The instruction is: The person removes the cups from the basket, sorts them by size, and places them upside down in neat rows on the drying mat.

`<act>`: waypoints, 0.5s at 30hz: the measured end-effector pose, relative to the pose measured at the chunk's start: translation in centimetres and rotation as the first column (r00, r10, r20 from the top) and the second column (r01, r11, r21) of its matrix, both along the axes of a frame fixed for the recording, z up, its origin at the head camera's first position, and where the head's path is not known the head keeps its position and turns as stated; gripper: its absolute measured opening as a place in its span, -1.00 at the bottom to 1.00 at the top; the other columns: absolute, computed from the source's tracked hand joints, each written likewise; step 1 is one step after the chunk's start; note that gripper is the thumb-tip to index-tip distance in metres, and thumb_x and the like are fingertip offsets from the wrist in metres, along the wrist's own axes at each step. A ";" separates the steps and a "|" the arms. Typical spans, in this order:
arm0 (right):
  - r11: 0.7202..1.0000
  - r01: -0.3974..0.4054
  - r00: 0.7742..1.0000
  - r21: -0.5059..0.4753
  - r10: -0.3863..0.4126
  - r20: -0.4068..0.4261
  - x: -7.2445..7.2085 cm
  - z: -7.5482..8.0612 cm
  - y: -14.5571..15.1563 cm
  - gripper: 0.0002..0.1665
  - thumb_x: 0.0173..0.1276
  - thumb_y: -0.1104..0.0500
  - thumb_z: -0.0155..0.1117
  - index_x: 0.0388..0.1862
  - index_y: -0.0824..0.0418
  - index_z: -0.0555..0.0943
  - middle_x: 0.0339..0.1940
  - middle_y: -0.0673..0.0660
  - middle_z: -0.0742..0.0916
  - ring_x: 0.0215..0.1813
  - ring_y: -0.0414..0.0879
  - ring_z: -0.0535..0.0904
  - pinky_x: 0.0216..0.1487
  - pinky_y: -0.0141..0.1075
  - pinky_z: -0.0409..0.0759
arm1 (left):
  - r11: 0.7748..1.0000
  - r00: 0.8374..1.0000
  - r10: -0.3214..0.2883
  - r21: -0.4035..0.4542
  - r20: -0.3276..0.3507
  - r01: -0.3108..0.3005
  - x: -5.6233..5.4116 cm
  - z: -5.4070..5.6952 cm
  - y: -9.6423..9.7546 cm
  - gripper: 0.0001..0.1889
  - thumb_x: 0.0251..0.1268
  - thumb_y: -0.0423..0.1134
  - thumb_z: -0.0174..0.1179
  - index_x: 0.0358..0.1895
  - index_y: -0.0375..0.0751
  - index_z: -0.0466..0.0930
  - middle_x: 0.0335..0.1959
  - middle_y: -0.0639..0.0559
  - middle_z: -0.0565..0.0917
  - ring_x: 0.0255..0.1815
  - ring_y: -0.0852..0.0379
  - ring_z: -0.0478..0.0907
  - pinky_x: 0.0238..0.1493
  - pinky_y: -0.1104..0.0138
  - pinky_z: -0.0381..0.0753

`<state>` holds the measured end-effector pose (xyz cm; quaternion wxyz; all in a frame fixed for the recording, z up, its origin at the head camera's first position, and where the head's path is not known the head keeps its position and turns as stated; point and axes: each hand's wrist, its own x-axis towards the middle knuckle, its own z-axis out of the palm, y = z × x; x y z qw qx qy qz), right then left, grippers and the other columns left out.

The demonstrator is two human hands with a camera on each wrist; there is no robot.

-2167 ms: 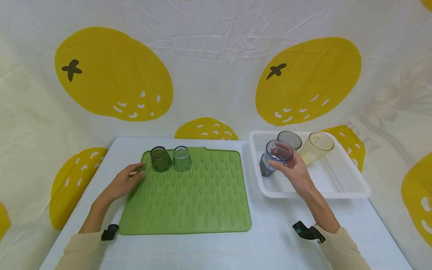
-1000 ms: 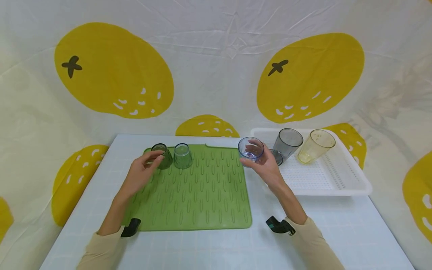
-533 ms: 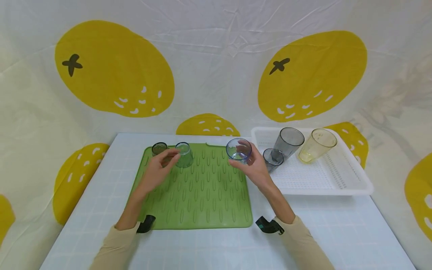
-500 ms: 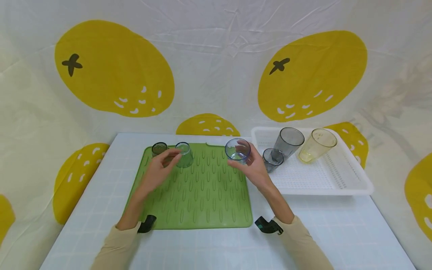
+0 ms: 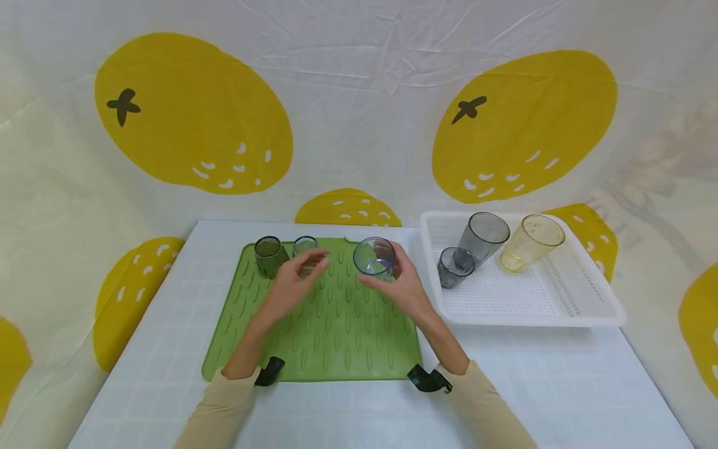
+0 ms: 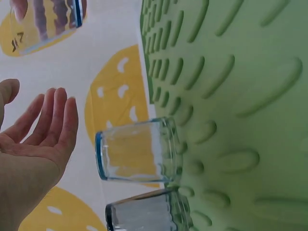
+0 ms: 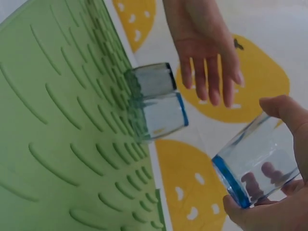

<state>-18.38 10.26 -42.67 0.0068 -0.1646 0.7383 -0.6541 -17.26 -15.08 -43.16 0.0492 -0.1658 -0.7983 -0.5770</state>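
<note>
My right hand (image 5: 405,288) grips a clear blue-tinted drinking glass (image 5: 370,259) above the green drying mat (image 5: 336,358). That glass is mouth up, its thick blue base toward the mat in the right wrist view. My left hand (image 5: 288,284) hovers with loosely bent fingers, holding nothing, apart from the held glass. Behind it, a light blue-green glass (image 6: 134,151) and a dark grey-green glass (image 5: 270,257) stand side by side, wider end down, at the mat's far left. The left hand partly hides the light glass in the head view.
A white perforated basket (image 5: 535,320) stands on the right. It holds a small dark grey glass (image 5: 455,268), a tall grey glass (image 5: 483,238) and a tall yellow glass (image 5: 533,243), the tall ones leaning. A fruit-patterned cloth (image 5: 359,125) hangs behind the table.
The right hand has carried the glass from the basket leftward over the mat. The left hand has moved right, past the dark glass to in front of the light one.
</note>
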 end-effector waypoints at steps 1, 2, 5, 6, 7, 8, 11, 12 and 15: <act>1.000 0.003 1.000 0.009 -0.003 0.004 0.0 0.0 -0.2 -0.12 0.24 0.23 0.56 0.51 0.08 0.38 0.33 0.22 0.58 0.41 0.20 0.42 0.48 0.19 0.28 | 1.000 1.000 -0.003 0.001 0.001 0.003 0.0 0.0 0.2 -0.64 0.61 -0.19 0.13 0.34 -0.21 0.55 0.14 -0.13 0.67 0.16 -0.01 0.59 0.19 0.11 0.61; 1.000 0.006 1.000 0.020 -0.006 0.009 0.1 -0.1 -0.4 -0.11 0.24 0.23 0.57 0.51 0.07 0.38 0.33 0.19 0.58 0.40 0.18 0.43 0.47 0.19 0.29 | 1.000 1.000 -0.005 0.005 0.005 0.005 0.0 0.0 0.4 -0.63 0.61 -0.18 0.13 0.34 -0.21 0.55 0.15 -0.13 0.66 0.17 -0.01 0.59 0.20 0.10 0.61; 0.999 0.001 1.000 0.039 -0.002 0.014 0.0 -0.4 -1.0 -0.08 0.24 0.26 0.55 0.54 0.13 0.34 0.36 0.24 0.56 0.40 0.16 0.43 0.47 0.17 0.31 | 1.000 1.000 -0.010 0.022 0.024 0.009 0.0 0.1 1.1 -0.60 0.60 -0.18 0.15 0.38 -0.18 0.51 0.20 -0.14 0.64 0.21 -0.02 0.58 0.24 0.06 0.58; 0.999 -0.007 1.000 0.040 0.007 0.018 0.0 -0.5 -1.2 -0.07 0.25 0.28 0.54 0.55 0.17 0.32 0.37 0.29 0.55 0.41 0.18 0.42 0.46 0.17 0.31 | 0.999 1.000 -0.011 0.032 0.029 0.010 0.0 0.1 1.3 -0.59 0.60 -0.18 0.15 0.40 -0.18 0.50 0.23 -0.15 0.62 0.24 -0.04 0.56 0.27 0.04 0.56; 0.999 -0.016 1.000 0.038 0.015 0.022 -0.1 -0.6 -1.4 -0.07 0.25 0.30 0.53 0.55 0.20 0.31 0.39 0.32 0.53 0.43 0.20 0.40 0.47 0.18 0.30 | 0.999 0.999 -0.015 0.043 0.032 0.013 0.0 0.1 1.5 -0.57 0.59 -0.18 0.16 0.41 -0.18 0.48 0.26 -0.17 0.60 0.26 -0.07 0.55 0.29 0.01 0.54; 0.999 -0.020 1.000 0.039 0.019 0.024 -0.1 -0.8 -1.5 -0.06 0.25 0.31 0.52 0.56 0.23 0.30 0.40 0.33 0.52 0.44 0.22 0.39 0.46 0.18 0.31 | 0.998 0.999 -0.020 0.054 0.037 0.018 0.0 0.2 1.7 -0.55 0.59 -0.19 0.17 0.43 -0.18 0.46 0.30 -0.20 0.57 0.29 -0.09 0.53 0.32 -0.01 0.52; 0.999 -0.025 0.999 0.047 0.024 0.031 0.0 -1.1 -2.1 -0.07 0.25 0.32 0.51 0.56 0.26 0.30 0.40 0.34 0.53 0.45 0.24 0.39 0.44 0.17 0.34 | 0.996 0.998 -0.039 0.075 0.042 0.036 0.1 0.3 2.4 -0.50 0.57 -0.21 0.18 0.49 -0.18 0.39 0.39 -0.25 0.48 0.36 -0.17 0.47 0.37 -0.05 0.46; 0.999 -0.025 0.999 0.048 0.023 0.031 0.0 -1.3 -2.2 -0.07 0.25 0.31 0.51 0.55 0.26 0.31 0.39 0.33 0.53 0.45 0.23 0.39 0.44 0.17 0.34 | 0.995 0.998 -0.047 0.086 0.044 0.043 0.1 0.4 2.6 -0.48 0.57 -0.22 0.19 0.50 -0.18 0.37 0.42 -0.27 0.45 0.38 -0.18 0.45 0.39 -0.05 0.44; 0.999 -0.022 0.999 0.048 0.021 0.025 0.1 -1.6 -2.7 -0.10 0.24 0.28 0.53 0.53 0.22 0.35 0.36 0.28 0.58 0.40 0.17 0.45 0.39 0.14 0.40 | 0.996 0.998 -0.042 0.079 0.053 0.038 0.1 0.5 3.3 -0.43 0.55 -0.16 0.22 0.53 -0.13 0.34 0.45 -0.22 0.44 0.41 -0.13 0.43 0.41 0.02 0.43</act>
